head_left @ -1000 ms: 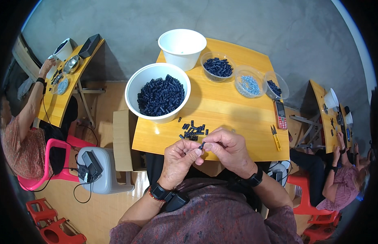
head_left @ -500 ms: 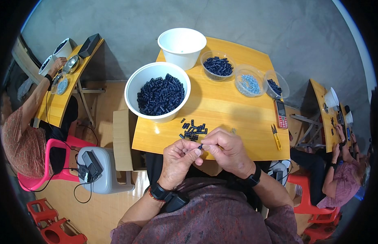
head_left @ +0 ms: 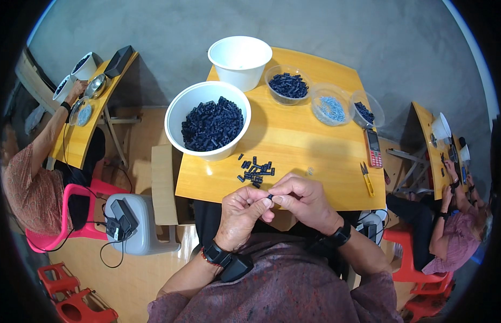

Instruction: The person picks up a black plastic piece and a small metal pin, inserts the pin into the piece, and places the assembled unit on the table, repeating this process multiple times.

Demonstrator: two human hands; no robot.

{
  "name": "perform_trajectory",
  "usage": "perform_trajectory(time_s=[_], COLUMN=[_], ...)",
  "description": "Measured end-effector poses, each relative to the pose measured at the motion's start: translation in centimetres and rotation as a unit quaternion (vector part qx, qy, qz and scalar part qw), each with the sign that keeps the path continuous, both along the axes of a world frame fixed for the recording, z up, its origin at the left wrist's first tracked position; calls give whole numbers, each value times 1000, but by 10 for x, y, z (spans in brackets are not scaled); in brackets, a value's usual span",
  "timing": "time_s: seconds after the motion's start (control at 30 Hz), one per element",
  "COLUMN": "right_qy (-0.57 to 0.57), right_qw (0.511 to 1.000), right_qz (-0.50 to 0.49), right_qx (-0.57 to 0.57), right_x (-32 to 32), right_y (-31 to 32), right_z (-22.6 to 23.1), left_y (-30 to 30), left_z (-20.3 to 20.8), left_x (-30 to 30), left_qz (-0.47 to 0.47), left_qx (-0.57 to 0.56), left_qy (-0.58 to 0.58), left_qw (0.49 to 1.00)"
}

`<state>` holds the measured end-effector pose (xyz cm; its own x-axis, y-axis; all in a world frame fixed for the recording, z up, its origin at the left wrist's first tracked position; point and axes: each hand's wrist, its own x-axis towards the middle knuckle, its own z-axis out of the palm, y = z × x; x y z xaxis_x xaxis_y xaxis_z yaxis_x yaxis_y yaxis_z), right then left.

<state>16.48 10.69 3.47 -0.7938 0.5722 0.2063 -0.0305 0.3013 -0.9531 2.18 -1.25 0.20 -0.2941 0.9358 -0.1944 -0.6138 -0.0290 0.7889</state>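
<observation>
Just over the table's near edge, my left hand [head_left: 244,211] and my right hand [head_left: 303,200] meet, fingertips pinched together on one small black plastic part [head_left: 270,197]. Fingers cover most of that part. Beyond my hands lies a loose pile of black plastic pieces [head_left: 256,171] on the yellow wooden table [head_left: 293,145]. A large white bowl [head_left: 172,132] heaped with similar black pieces stands behind the pile, to the left. Some tiny light-coloured bits [head_left: 310,171] rest on the wood beyond my right hand.
At the back stand a white bowl [head_left: 239,64] and clear tubs of black parts [head_left: 288,86], silvery-blue small pieces [head_left: 332,109] and more black parts [head_left: 363,112]. A red phone [head_left: 373,149] and yellow-handled snips [head_left: 368,182] lie right. Co-workers sit at side tables; a grey stool [head_left: 134,226] stands left.
My hands stay pinched on the small part, shifting very slightly right and down. At the left table, the co-worker's hand has moved a little toward the metal bowl.
</observation>
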Motion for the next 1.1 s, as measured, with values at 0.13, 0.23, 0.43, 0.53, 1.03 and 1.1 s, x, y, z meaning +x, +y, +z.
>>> perform_trajectory(time_s=[0.13,0.23,0.43,0.53,1.03,1.1], right_qy=[-11,-23,-79,-121,-109,-115], right_qw=[999,996,997,993,976,964], right_qz=[8,-30,4,-1,23,18], right_qx=[-50,-81,-18,-14,187,239], right_x=[3,1,1,-1,2,4], right_y=[3,2,8,5,-12,-15], right_z=[5,7,18,21,24,14], left_y=[2,3,3,2,1,1], left_z=[3,3,2,-1,3,2], left_x=[0,-2,-6,-5,-2,-1], left_qz=[3,-6,-27,-22,-27,-32], left_qx=[2,2,-4,7,-38,-47], left_qy=[21,23,14,45,-45,-38], left_qw=[1000,1000,1000,999,998,998])
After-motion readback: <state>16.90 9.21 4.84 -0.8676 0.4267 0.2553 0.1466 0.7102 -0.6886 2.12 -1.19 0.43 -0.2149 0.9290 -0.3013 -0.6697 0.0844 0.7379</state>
